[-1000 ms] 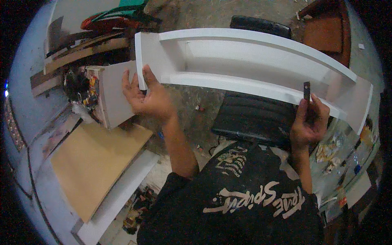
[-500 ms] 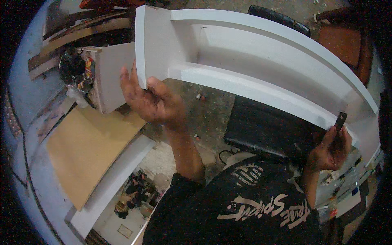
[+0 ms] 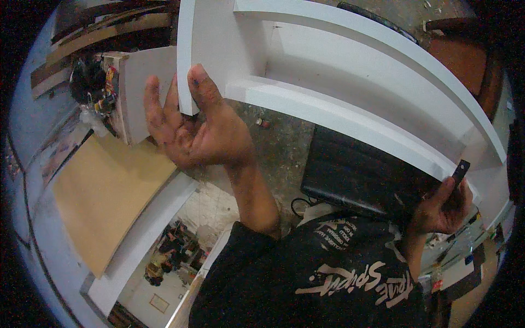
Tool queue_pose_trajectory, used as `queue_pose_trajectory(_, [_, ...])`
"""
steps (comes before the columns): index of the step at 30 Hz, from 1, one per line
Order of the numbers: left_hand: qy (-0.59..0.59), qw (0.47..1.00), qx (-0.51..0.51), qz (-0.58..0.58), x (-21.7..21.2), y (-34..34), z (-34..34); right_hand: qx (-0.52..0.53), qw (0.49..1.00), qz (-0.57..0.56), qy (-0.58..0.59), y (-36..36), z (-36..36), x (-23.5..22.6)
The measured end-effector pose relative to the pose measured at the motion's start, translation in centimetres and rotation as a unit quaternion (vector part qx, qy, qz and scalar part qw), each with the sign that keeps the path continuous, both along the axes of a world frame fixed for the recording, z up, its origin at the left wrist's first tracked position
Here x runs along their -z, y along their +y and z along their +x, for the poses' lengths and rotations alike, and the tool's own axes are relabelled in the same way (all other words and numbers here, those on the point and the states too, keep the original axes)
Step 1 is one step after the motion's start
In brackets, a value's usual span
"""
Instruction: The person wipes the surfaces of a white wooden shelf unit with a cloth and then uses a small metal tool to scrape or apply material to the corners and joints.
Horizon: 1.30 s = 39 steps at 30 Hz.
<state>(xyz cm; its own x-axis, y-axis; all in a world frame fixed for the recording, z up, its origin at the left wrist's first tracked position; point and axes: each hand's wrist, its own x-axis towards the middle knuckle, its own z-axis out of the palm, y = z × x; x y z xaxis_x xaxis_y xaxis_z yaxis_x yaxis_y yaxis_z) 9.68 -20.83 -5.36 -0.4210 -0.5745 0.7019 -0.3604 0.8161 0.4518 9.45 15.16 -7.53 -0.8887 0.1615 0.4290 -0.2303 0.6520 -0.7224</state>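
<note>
your left hand (image 3: 199, 128) is up at the near left end of the white shelf unit (image 3: 350, 76), palm turned toward you. the thumb lies on the front face of the unit's left end panel and the fingers (image 3: 153, 104) pass behind that panel's lower corner, so the panel edge sits between thumb and fingers in a loose, half-open hold rather than a tight clench.

the shelf unit is a long white painted piece with a recessed back and a front ledge. it runs from the upper left of the view across to the right, curving with the lens, and it hangs above the dusty concrete floor (image 3: 273, 147) and a black case (image 3: 355, 175) that lies under its middle.

your right hand (image 3: 443, 208) is at the far right end, just under the front ledge. it is closed around a small dark flat tool (image 3: 460, 170) whose tip sticks up past your fingers and touches or nearly touches the ledge's underside; i cannot tell which.

to your left, a tan plywood sheet (image 3: 104, 197) lies on a white board (image 3: 142, 240). a small white box-like panel (image 3: 139, 87) stands behind your left fingers, with dark clutter beside it.
</note>
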Motion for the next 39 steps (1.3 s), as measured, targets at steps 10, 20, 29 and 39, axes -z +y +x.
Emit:
queue_pose_trajectory(10, [0.044,0.987,0.143,0.056,1.0,-0.2,1.0,-0.037,0.999,0.029,0.000,0.3,-0.3,-0.1])
queue_pose_trajectory(20, [0.073,0.996,0.045,-0.016,1.5,0.3,0.3,-0.042,0.998,0.043,0.003,0.7,-0.4,0.0])
queue_pose_trajectory(29, [0.072,0.992,-0.027,0.100,-1.3,1.0,-1.7,-0.015,1.000,0.002,-0.014,-0.2,0.2,-0.2])
queue_pose_trajectory(39, [-0.029,0.999,0.037,-0.017,-1.0,-1.2,1.7,-0.023,0.999,0.036,-0.010,-1.6,-0.5,-0.6])
